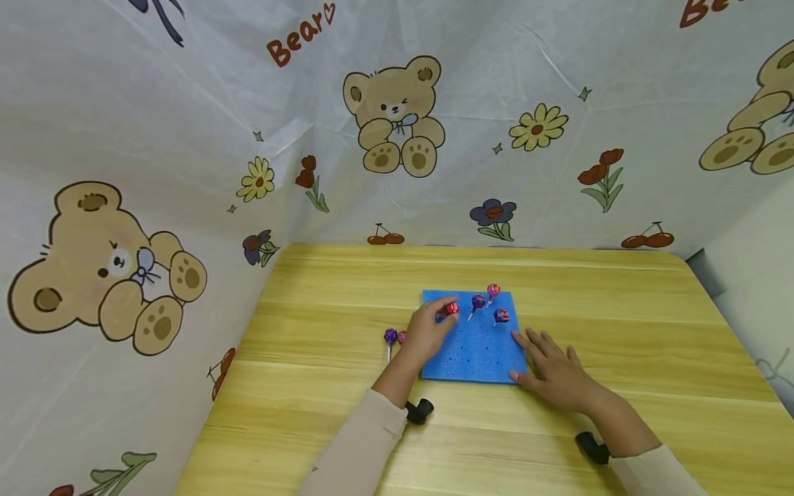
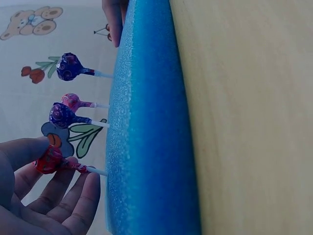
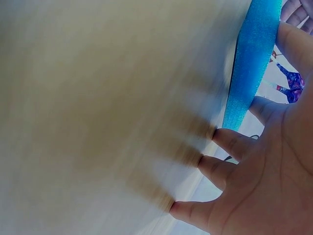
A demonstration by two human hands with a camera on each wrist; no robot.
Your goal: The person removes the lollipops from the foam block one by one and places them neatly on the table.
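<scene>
My left hand (image 1: 429, 326) pinches a red-wrapped lollipop (image 2: 50, 160) by its head, between thumb and fingers. Its white stick meets the top face of a blue foam board (image 1: 474, 358), which has small holes in it. Three more lollipops stand upright in the board: a dark blue one (image 1: 477, 302), a pink one (image 1: 493, 290) and another dark blue one (image 1: 501, 315). At the board's right edge my right hand (image 1: 558, 375) lies with fingers spread, thumb and index finger touching the foam and other fingertips on the table.
Left of the board, a purple lollipop (image 1: 390, 335) and a pink-red lollipop (image 1: 402, 337) lie on the wooden table (image 1: 298, 413), the latter partly hidden by my left wrist. Behind the table hangs a bear-print cloth (image 1: 397, 207).
</scene>
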